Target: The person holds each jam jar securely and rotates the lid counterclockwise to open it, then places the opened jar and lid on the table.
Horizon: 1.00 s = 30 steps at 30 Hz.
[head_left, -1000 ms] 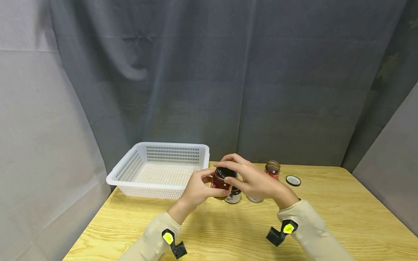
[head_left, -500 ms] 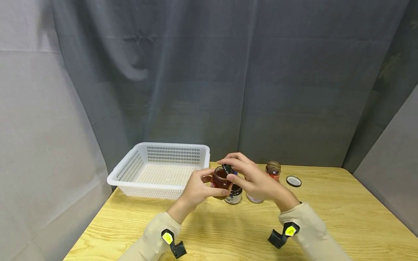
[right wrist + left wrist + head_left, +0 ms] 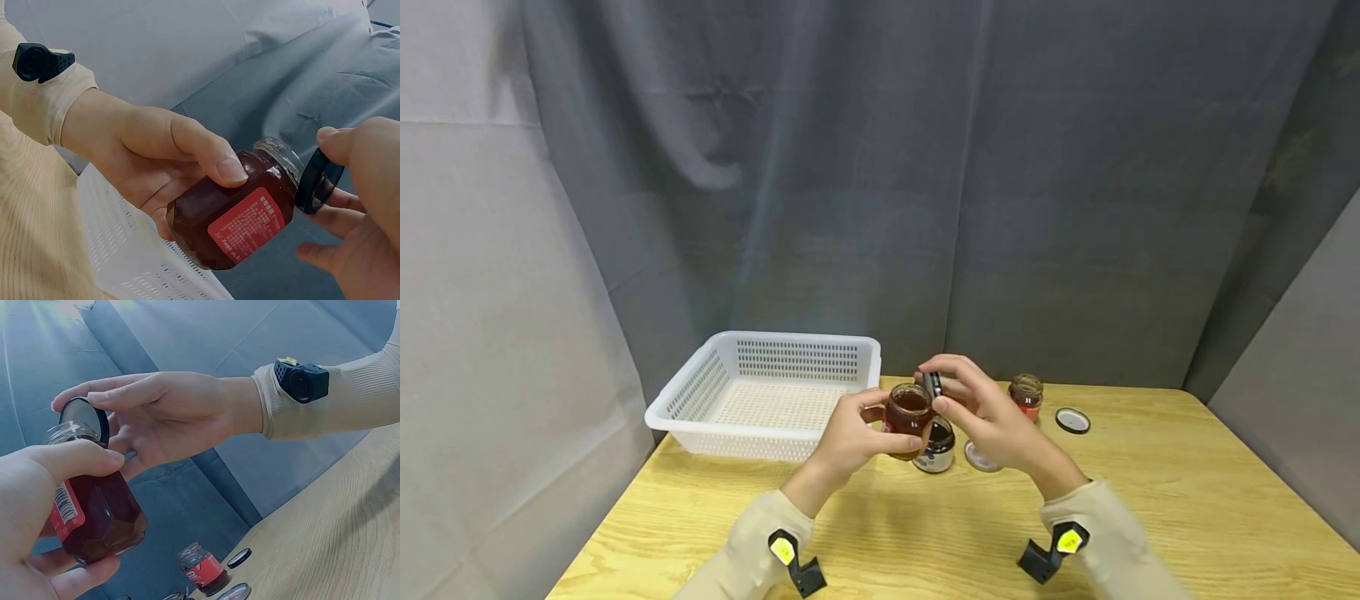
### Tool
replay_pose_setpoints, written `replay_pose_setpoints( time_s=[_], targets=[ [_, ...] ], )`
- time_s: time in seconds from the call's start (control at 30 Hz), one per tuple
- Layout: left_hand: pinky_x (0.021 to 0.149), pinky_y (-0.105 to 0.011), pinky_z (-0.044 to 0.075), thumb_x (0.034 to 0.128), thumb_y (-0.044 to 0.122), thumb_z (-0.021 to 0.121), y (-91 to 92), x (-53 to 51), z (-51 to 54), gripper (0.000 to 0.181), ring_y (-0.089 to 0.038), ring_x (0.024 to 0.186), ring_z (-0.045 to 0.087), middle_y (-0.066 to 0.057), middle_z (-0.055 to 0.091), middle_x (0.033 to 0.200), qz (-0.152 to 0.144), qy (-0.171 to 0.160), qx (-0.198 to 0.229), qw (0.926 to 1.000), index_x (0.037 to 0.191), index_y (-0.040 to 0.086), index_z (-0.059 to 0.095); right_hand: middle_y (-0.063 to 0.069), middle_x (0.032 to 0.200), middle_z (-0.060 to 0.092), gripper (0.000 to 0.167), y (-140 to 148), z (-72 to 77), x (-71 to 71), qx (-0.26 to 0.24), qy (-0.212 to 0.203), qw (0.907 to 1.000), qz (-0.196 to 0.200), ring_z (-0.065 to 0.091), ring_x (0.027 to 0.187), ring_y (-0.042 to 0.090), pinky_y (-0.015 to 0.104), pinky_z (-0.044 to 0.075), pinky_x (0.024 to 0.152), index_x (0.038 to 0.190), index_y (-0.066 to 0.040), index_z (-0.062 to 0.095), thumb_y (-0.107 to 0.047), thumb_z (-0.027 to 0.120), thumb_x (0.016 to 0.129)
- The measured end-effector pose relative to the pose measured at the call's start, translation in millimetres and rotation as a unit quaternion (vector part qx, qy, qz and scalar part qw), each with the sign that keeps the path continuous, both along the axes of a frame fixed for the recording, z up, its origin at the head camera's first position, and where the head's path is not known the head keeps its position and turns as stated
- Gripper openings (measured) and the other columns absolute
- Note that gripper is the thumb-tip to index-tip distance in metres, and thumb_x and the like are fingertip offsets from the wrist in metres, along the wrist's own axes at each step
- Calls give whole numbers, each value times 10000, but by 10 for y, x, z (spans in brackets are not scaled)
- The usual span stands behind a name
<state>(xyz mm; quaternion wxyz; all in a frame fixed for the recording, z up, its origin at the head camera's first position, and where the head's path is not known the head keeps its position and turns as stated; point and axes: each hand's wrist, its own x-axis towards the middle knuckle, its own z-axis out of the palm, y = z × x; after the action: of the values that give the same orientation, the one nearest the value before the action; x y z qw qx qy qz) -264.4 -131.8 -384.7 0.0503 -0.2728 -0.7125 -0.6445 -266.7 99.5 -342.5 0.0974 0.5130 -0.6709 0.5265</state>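
Observation:
My left hand (image 3: 855, 431) grips a glass jar (image 3: 907, 423) of dark red jam around its sides, above the table. Its mouth is uncovered, and a red label (image 3: 249, 224) shows in the right wrist view. Pinched between the thumb and fingers of my right hand (image 3: 988, 410) is a black lid (image 3: 317, 182), tilted on edge just beside the jar's mouth. In the left wrist view the lid's pale inner face (image 3: 84, 415) is visible. Behind and below the held jar stands a second uncovered jar (image 3: 937, 454) with a pale label and dark contents.
A white perforated basket (image 3: 760, 433) stands at the left on the wooden table (image 3: 880, 533). Under my right hand a lid (image 3: 981, 456) lies on the table. Farther right are a red-labelled open jar (image 3: 1027, 397) and another upturned lid (image 3: 1072, 420). A grey curtain hangs behind.
The lid has come off the jar: my right hand lifted it, tipped it on edge and moved it slightly right. My left hand keeps its hold on the jar, nearly still.

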Motion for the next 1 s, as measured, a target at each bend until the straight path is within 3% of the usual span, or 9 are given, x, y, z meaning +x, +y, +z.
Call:
replay_pose_setpoints(
  time_s=[0.2, 0.47, 0.63, 0.8, 0.87, 1.0],
  targets=[
    [779, -409, 580, 763, 115, 915, 2, -2, 3, 445, -294, 988, 669, -51, 716, 1154, -24, 81, -51, 10000, 1184, 107, 771, 300, 1363, 528, 366, 32, -39, -9, -311, -208, 9992, 137, 633, 1220, 319, 353, 551, 946, 1395, 111, 420, 113, 498, 1038],
    [778, -396, 570, 758, 108, 917, 4, 1, 6, 431, -285, 985, 671, -55, 706, 1145, 54, -11, -39, 10000, 1164, 97, 773, 406, 1338, 508, 367, 74, -51, -13, -521, -394, 9978, 144, 601, 1263, 367, 365, 523, 993, 1379, 125, 430, 116, 528, 1025],
    [773, -401, 567, 749, 120, 924, 4, 21, 17, 435, -286, 977, 667, -46, 715, 1129, 77, 93, -67, 9999, 1158, 106, 777, 305, 1376, 540, 374, 98, -73, -2, -621, -638, 9960, 106, 614, 1257, 336, 370, 542, 964, 1369, 109, 435, 99, 562, 1017],
    [779, -409, 571, 742, 110, 924, 17, 42, 30, 448, -284, 981, 666, -43, 716, 1131, 66, 120, -48, 9999, 1165, 105, 777, 144, 1387, 545, 374, 128, -98, 8, -719, -431, 9964, -94, 628, 1212, 248, 311, 555, 923, 1362, 92, 463, 120, 569, 1004],
    [785, -414, 573, 742, 107, 925, 22, 50, 32, 452, -282, 989, 667, -43, 714, 1136, 71, 99, -48, 9999, 1168, 102, 776, 135, 1389, 538, 372, 142, -106, 20, -733, -385, 9964, -187, 613, 1204, 229, 293, 552, 916, 1355, 86, 474, 119, 579, 1000],
    [797, -422, 569, 743, 105, 926, 28, 61, 27, 452, -279, 999, 666, -46, 708, 1137, 86, 72, -59, 9999, 1168, 98, 774, 243, 1401, 506, 371, 167, -113, 53, -721, -563, 9954, -274, 612, 1227, 239, 308, 548, 935, 1345, 64, 482, 96, 606, 996]
  ],
)
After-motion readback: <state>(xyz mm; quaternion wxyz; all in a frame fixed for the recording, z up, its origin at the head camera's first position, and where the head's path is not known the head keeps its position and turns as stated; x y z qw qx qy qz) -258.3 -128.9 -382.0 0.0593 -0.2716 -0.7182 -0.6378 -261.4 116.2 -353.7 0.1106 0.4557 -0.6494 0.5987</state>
